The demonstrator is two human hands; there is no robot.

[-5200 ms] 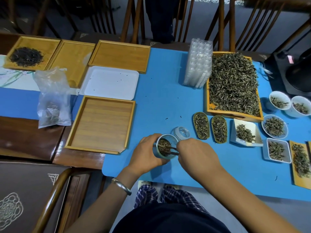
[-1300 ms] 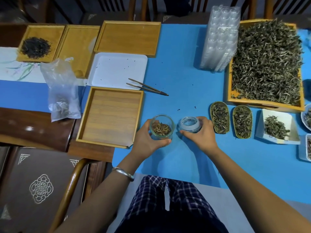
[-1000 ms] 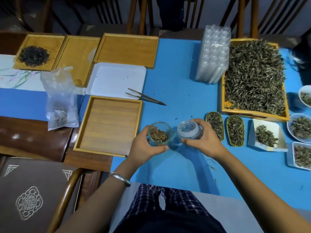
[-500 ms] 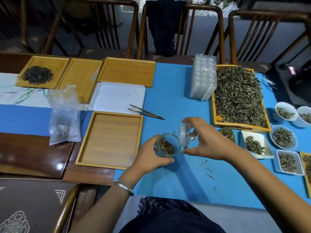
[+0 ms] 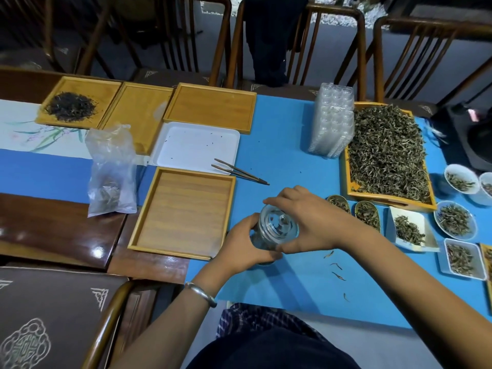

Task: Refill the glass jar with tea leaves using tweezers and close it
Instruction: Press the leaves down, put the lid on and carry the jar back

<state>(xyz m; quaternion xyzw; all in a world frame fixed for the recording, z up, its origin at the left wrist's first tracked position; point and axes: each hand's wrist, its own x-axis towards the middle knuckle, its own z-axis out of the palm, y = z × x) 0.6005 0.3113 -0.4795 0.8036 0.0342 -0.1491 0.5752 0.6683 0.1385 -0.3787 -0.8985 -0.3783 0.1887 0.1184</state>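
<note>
A small glass jar [image 5: 262, 241] stands on the blue mat near the front edge, dark tea leaves dimly visible through its wall. My left hand [image 5: 243, 249] grips its side. The clear glass lid [image 5: 278, 225] sits over the jar's mouth, and my right hand [image 5: 311, 222] holds it from the right with thumb and fingers curled round its rim. The dark tweezers [image 5: 239, 171] lie loose on the mat behind, their handles over the white tray's corner. Neither hand touches them.
An empty wooden tray [image 5: 183, 211] lies left of the jar, a white tray [image 5: 197, 147] behind it. A big tray of tea leaves [image 5: 386, 153], small dishes [image 5: 455, 219] and scoops [image 5: 367, 214] crowd the right. A few stray leaves [image 5: 336, 266] lie on the mat.
My right hand picked the lid up from the mat, swung it left and set it over the jar's mouth. The tweezers, used earlier in the jar, now lie on the mat.
</note>
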